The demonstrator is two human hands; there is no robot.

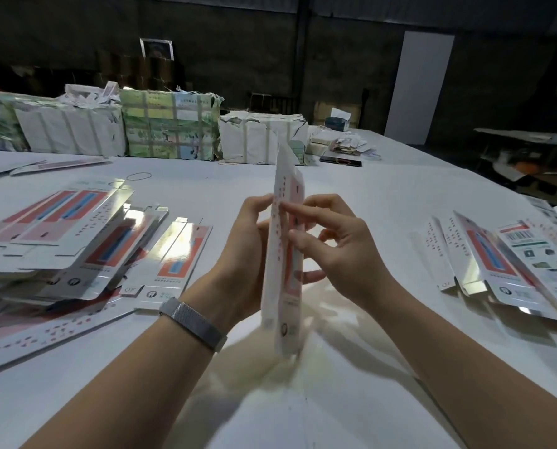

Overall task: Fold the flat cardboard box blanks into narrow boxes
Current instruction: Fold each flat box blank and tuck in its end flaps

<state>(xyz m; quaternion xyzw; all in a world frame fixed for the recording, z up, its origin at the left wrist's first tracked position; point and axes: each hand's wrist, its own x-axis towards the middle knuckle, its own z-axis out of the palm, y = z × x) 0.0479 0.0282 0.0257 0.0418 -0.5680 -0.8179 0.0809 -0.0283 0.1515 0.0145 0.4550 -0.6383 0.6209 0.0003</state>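
The box blank [283,254] is held upright between both hands, above the near middle of the white table [368,196]. It is gripped from the left by the left hand [248,254], with the thumb on the near face and the fingers hidden behind the card. It is pinched from the right by the right hand [332,251], with the fingertips [290,207] pressed on its narrow edge while the other fingers are loosely curled. The blank looks half folded, and its bottom end hangs just above the table. It is judged to be very light, thin and a bit bendy, so little force should be needed. Its surface looks shiny, so it could slip if held too softly. It could be creased in the wrong place if squeezed hard in the middle. The best hold is thought to be along the long edges, close to the fold lines, so the sides can be pushed into a narrow tube. A big pile of flat blanks [60,234] is seen on the left, near the wrist with the grey band [193,322]. Folded boxes [497,257] are laid on the right. Wrapped bundles [170,124] are stacked at the far side of the table.
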